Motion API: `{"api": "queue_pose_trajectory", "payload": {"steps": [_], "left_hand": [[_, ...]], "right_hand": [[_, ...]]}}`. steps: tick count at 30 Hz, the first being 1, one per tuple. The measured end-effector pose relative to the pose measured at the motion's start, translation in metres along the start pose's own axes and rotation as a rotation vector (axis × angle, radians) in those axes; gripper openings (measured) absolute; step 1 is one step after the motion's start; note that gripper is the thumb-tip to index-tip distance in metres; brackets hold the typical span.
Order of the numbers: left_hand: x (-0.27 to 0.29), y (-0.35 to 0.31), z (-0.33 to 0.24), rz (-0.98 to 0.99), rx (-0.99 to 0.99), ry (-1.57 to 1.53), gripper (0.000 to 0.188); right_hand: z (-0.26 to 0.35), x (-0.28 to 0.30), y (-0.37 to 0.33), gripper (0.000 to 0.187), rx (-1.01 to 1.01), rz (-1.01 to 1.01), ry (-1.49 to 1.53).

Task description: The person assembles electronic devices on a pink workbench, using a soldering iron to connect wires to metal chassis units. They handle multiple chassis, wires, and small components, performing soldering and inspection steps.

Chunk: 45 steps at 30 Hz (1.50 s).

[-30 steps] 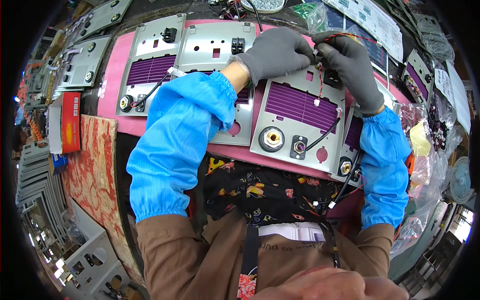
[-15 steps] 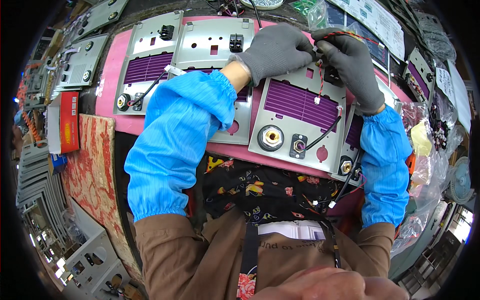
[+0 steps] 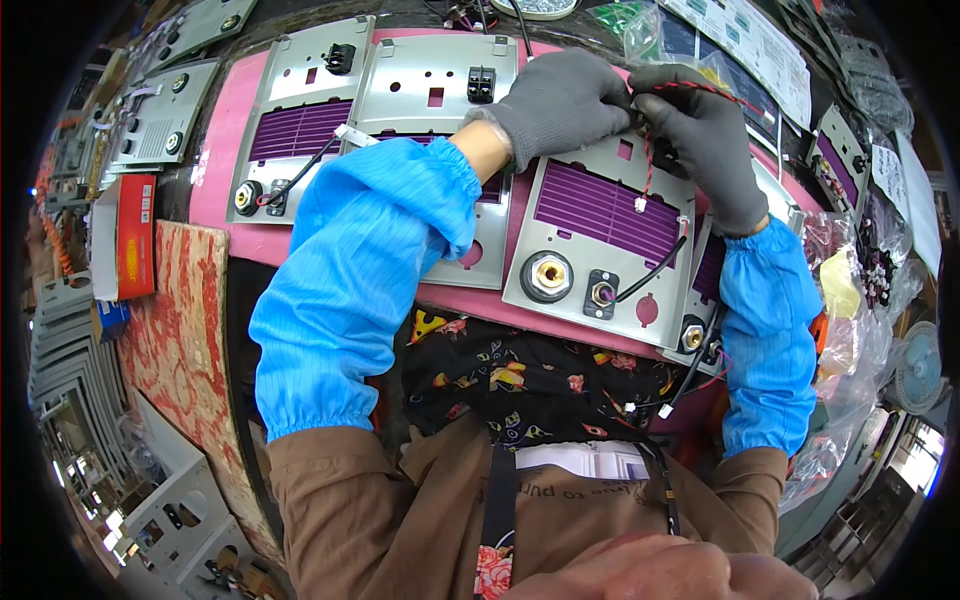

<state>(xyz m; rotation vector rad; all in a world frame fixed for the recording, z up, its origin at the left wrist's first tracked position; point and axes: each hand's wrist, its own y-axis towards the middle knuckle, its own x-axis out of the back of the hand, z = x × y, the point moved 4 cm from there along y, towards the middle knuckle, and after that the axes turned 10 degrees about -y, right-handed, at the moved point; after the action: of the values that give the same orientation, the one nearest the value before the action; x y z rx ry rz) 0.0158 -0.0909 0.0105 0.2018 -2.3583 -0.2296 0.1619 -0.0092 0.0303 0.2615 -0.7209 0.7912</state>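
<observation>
My left hand (image 3: 568, 108), in a grey knit glove, is closed, its fingertips meeting those of my right hand above the top of a grey metal panel (image 3: 560, 225). Whatever lies between the left fingers is hidden. My right hand (image 3: 708, 145), gloved alike, pinches a twisted red-and-black wire (image 3: 648, 165). One length of it dangles over the panel's purple grille (image 3: 600, 222) and ends in a small white connector (image 3: 640, 204); another runs over the back of the hand. Low on the panel sit a brass fitting (image 3: 547, 276) and a black-flanged socket (image 3: 601, 294) with a black cable.
More grey panels (image 3: 390, 75) with purple grilles lie to the left on a pink mat (image 3: 215, 150), and another is partly under my right forearm. A red box (image 3: 136, 240) stands at the left. Plastic bags (image 3: 845, 330) and printed sheets (image 3: 745, 45) lie at the right.
Both hands stay together at the panel's top with slight finger movement. The panels sit slightly lower and further right in the picture; the dangling wire has shifted slightly.
</observation>
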Motion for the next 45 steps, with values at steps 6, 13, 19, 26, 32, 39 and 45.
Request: {"api": "queue_pose_trajectory", "payload": {"steps": [6, 13, 19, 26, 32, 39, 45], "left_hand": [[0.0, 0.0, 0.001, 0.008, 0.039, -0.015, 0.032], [0.006, 0.001, -0.004, 0.113, 0.01, 0.067, 0.038], [0.006, -0.001, 0.002, 0.042, -0.036, 0.092, 0.038], [0.003, -0.003, 0.002, 0.04, -0.082, 0.104, 0.037], [0.001, 0.0, 0.0, 0.013, 0.003, 0.055, 0.031], [-0.001, -0.002, -0.003, -0.036, 0.1, 0.064, 0.028], [-0.004, 0.0, 0.001, -0.026, 0.167, 0.064, 0.032]], "right_hand": [[0.007, -0.002, -0.002, 0.022, 0.341, -0.035, -0.093], [0.008, -0.011, -0.005, 0.023, 0.459, -0.099, -0.079], [0.022, -0.007, -0.01, 0.023, 0.335, -0.012, -0.371], [0.025, -0.004, -0.009, 0.021, 0.27, 0.013, -0.475], [0.018, 0.005, -0.002, 0.025, 0.181, 0.041, -0.42], [0.028, 0.01, 0.012, 0.027, 0.269, 0.137, -0.428], [0.041, 0.007, 0.02, 0.025, 0.437, 0.151, -0.706]]}}
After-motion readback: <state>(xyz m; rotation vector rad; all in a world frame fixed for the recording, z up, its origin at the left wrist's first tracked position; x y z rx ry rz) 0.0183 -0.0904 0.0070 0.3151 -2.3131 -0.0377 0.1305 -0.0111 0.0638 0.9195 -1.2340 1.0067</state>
